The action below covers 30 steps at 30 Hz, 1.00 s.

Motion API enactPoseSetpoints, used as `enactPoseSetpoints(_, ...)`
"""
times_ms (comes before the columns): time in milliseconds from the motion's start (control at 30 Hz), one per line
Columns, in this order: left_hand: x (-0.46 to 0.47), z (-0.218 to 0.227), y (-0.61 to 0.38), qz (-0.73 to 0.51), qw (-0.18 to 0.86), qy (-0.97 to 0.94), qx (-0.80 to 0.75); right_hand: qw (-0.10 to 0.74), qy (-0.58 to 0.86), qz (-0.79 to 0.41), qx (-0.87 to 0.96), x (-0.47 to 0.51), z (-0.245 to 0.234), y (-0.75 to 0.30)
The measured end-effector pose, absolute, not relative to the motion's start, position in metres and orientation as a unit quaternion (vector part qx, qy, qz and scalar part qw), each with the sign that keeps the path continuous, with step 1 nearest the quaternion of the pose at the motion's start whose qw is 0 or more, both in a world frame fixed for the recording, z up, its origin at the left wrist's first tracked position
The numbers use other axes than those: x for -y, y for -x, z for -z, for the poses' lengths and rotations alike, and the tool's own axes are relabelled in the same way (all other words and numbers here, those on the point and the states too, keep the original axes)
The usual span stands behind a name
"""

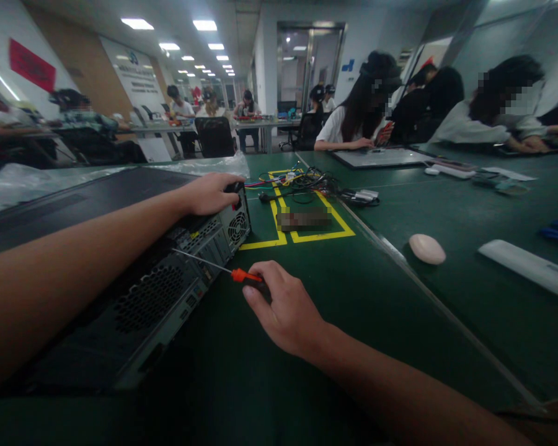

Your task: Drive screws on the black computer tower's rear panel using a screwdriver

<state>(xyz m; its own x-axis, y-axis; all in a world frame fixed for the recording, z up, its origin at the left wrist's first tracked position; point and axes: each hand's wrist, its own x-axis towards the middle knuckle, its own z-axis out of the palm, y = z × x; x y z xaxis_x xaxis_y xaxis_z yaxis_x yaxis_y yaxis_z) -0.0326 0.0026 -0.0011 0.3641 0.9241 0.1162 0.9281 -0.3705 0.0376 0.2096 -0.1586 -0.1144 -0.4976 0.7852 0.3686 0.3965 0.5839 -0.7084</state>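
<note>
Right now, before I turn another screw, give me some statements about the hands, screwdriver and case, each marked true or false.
1. The right hand holds the screwdriver. True.
2. The screwdriver's tip points away from the computer case. False: it points at the case's rear panel.
3. The left hand lies on the case's far corner. True.
4. The cables lie on top of the case. False: they lie on the green table, beyond the case.

Screwdriver (242, 277): your handle is orange and black.
Computer case (167, 291): black, with perforated grilles.
Tabletop (353, 297): dark green, yellow taped outline.
Mouse (426, 248): pale pink.
Cables (297, 181): multicoloured.
</note>
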Motion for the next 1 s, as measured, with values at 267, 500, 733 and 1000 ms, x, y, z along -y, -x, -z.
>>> enactPoseSetpoints(267,-0.0014,0.0015,0.0313,0.065,0.015,0.822,0.565,0.358,0.353,-0.275,0.819,0.1595,0.1124,-0.2109)
enactPoseSetpoints(500,-0.003,0.0017,0.0336,0.063,0.021,0.824,0.562,0.362,0.356,-0.262,0.821,0.1603,0.1133,-0.2103)
enactPoseSetpoints(733,-0.0003,-0.0003,0.0308,0.061,0.013,0.825,0.562,0.363,0.354,-0.27,0.819,0.162,0.1165,-0.2085)
enactPoseSetpoints(1000,-0.0022,0.0015,0.0322,0.071,0.001,0.821,0.566,0.358,0.353,-0.259,0.825,0.1594,0.1176,-0.209)
